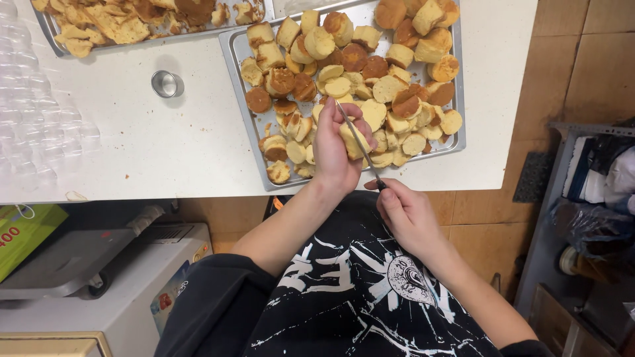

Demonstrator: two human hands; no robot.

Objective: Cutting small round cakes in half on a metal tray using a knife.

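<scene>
A single head-worn camera looks almost straight down from above the person's chest, facing the white bench [165, 145] ahead. The view is close: the dark printed shirt [357, 291] fills the bottom edge, and both forearms run up from there into mid-frame. The bench spans the upper half, its far side cut off by the top border along with the metal trays [241, 73]. To the right the tiled floor [529, 79] shows beyond the bench's end.
</scene>
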